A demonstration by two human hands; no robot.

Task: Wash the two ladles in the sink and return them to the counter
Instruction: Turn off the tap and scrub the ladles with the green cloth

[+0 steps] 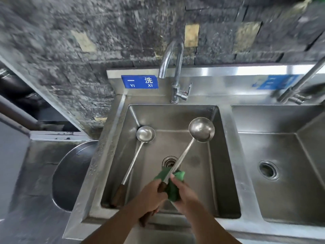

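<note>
Steel sink (226, 155) | faucet (175, 67) behind | spare ladle (133, 161) left | held ladle (186, 151), cloth (173, 191) overlap drain (168, 161)

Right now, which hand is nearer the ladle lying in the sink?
Left. The left hand, gripping the other ladle, sits just right of the handle of the lying ladle; the right hand, holding the green cloth, is farther right.

A commercial kitchen's washing station; two steel sink basins (227, 138) side by side; a tall tap (176, 67), a blue sign (139, 82), a dark tiled wall (88, 41).
</note>
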